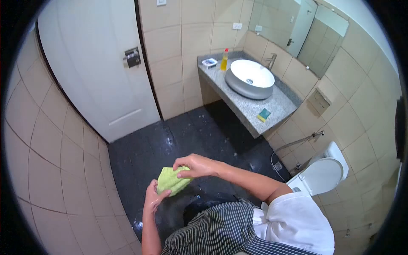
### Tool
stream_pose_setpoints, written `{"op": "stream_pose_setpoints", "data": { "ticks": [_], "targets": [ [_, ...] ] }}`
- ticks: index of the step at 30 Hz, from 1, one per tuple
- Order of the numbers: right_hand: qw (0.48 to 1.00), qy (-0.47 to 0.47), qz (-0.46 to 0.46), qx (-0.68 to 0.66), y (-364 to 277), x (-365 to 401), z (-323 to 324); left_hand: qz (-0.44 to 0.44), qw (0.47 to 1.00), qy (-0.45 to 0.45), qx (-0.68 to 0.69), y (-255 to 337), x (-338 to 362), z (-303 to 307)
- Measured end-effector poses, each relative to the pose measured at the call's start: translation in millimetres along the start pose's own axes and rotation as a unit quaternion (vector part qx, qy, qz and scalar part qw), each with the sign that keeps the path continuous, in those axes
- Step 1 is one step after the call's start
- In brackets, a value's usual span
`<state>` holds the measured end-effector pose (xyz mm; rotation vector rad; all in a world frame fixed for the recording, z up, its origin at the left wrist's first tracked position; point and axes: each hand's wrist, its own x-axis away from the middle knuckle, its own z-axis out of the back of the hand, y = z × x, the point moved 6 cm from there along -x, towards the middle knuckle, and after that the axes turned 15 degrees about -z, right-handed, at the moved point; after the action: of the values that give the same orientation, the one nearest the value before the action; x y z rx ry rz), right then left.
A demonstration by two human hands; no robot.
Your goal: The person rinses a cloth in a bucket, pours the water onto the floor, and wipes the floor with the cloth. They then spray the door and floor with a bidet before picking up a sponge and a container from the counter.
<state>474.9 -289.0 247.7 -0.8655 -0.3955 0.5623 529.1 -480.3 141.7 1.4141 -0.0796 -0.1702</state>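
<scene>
Both hands sit at 7 o'clock of the frame, low and left of centre, over the dark wet floor (170, 140). The green cloth (171, 180) is bunched between them, off the floor. The left hand (154, 197) grips it from below at the cloth's 7 o'clock: the thumb presses on its face and the fingers are wrapped behind, hidden. The right hand (196, 165) covers the top edge at the cloth's 2 o'clock, fingers curled down over it and closed on the fabric; the fingertips are partly lost in the folds. The cloth's far side and true shape can't be made out. The left forearm is cut off by the bottom edge. The right arm runs to a white sleeve (297, 221) at 5 o'clock above a striped apron (216, 229), also clipped at the edge. At 1 o'clock a grey counter (276, 104) carries a white basin (250, 78), with a tap (272, 60) behind it, a yellow bottle (224, 59) and a small box (209, 63) whose label is too small to read. A green-yellow sponge (264, 114) lies near the counter's front edge. The toilet (323, 174) at 4 o'clock has its lid down and its base is hidden by the sleeve. The white door (93, 63) at 10 o'clock is shut. Fisheye vignette blacks out the corners.
</scene>
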Motion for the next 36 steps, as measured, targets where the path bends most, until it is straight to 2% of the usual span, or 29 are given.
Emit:
{"op": "stream_pose_setpoints", "data": {
  "ticks": [1, 2, 3, 5, 7, 9, 10, 11, 12, 14, 15, 16, 17, 19, 21, 23, 24, 25, 26, 27, 29, 30, 31, 32, 34, 36],
  "targets": [
    [1.000, -0.009, -0.003, -0.008, -0.5, -5.8, -5.5, 0.012, 1.000, 0.003, 0.000, -3.1, -1.6, 3.7],
    [0.999, -0.013, 0.007, 0.030, -2.1, -13.0, -14.3, -0.006, 0.991, -0.013, -0.131, -3.8, -4.4, 10.2],
    [0.997, -0.019, 0.021, 0.068, -4.5, -19.8, -21.5, -0.022, 0.965, -0.028, -0.260, -5.5, -7.4, 17.1],
    [0.995, -0.062, 0.030, 0.072, -10.0, -24.9, -29.8, -0.108, 0.894, -0.035, -0.433, -28.3, -10.0, 29.4],
    [0.993, -0.021, 0.078, 0.091, -11.3, -30.3, -34.1, -0.057, 0.897, -0.009, -0.439, -35.8, -5.3, 44.2],
    [0.989, -0.021, 0.090, 0.114, 1.4, -35.3, -43.6, -0.158, 0.894, 0.051, -0.416, -37.3, 13.3, 55.6],
    [0.992, -0.034, 0.063, 0.105, 9.4, -36.9, -46.6, -0.131, 0.892, 0.070, -0.427, -29.0, 24.3, 60.0],
    [0.994, -0.042, 0.032, 0.099, 18.4, -36.6, -48.8, -0.034, 0.928, 0.069, -0.365, -26.7, 33.3, 61.1],
    [0.993, -0.058, 0.045, 0.094, 23.1, -33.9, -50.8, 0.054, 0.952, 0.066, -0.294, -29.6, 45.1, 61.4],
    [0.986, -0.101, -0.016, 0.131, 49.0, -31.0, -50.9, 0.043, 0.943, 0.100, -0.315, -49.1, 64.2, 68.7],
    [0.986, -0.106, -0.010, 0.131, 60.5, -25.0, -48.8, 0.022, 0.935, 0.120, -0.333, -64.7, 72.6, 72.7],
    [0.978, -0.052, -0.033, 0.198, 79.1, -19.9, -42.9, 0.052, 0.941, 0.143, -0.303, -93.8, 85.5, 83.3],
    [0.964, 0.004, -0.054, 0.262, 100.2, -16.1, -35.7, 0.055, 0.939, 0.148, -0.304, -97.9, 94.3, 89.0],
    [0.957, -0.058, -0.148, 0.242, 180.2, -16.3, -36.6, 0.274, 0.913, 0.147, -0.264, -126.9, 128.0, 103.1],
    [0.937, -0.110, -0.244, 0.223, 249.5, -3.7, -35.1, 0.365, 0.877, 0.245, -0.195, -169.5, 171.0, 115.4],
    [0.919, -0.103, -0.293, 0.244, 286.1, 22.7, -29.7, 0.337, 0.866, 0.364, -0.060, -235.1, 220.9, 120.4],
    [0.901, -0.104, -0.331, 0.260, 308.4, 40.6, -24.5, 0.310, 0.864, 0.397, -0.011, -200.8, 225.8, 104.7],
    [0.900, -0.090, -0.348, 0.248, 329.7, 56.7, -20.8, 0.334, 0.851, 0.405, -0.016, -245.5, 251.3, 114.1],
    [0.896, -0.086, -0.364, 0.240, 349.1, 72.2, -18.4, 0.346, 0.848, 0.393, -0.079, -284.6, 276.1, 125.5],
    [0.893, -0.086, -0.377, 0.231, 365.5, 87.3, -14.3, 0.359, 0.845, 0.372, -0.137, -277.4, 288.5, 124.3],
    [0.867, -0.098, -0.426, 0.237, 394.6, 113.0, -1.4, 0.357, 0.810, 0.464, -0.033, -298.3, 317.0, 116.7],
    [0.845, -0.125, -0.458, 0.247, 408.9, 128.2, -2.6, 0.354, 0.811, 0.463, -0.044, -290.7, 320.5, 110.7],
    [0.831, -0.048, -0.531, 0.160, 428.2, 150.7, 3.2, 0.354, 0.810, 0.464, -0.057, -285.2, 332.1, 108.3],
    [0.836, -0.029, -0.520, 0.173, 441.5, 161.3, 4.2, 0.359, 0.810, 0.459, -0.065, -281.7, 336.2, 113.1],
    [0.838, -0.014, -0.512, 0.186, 457.3, 176.3, -2.4, 0.377, 0.834, 0.383, -0.128, -294.1, 340.9, 116.7],
    [0.797, 0.071, -0.597, 0.055, 452.5, 196.0, 11.0, 0.387, 0.850, 0.303, -0.189, -309.7, 338.3, 118.0]
  ]
}}
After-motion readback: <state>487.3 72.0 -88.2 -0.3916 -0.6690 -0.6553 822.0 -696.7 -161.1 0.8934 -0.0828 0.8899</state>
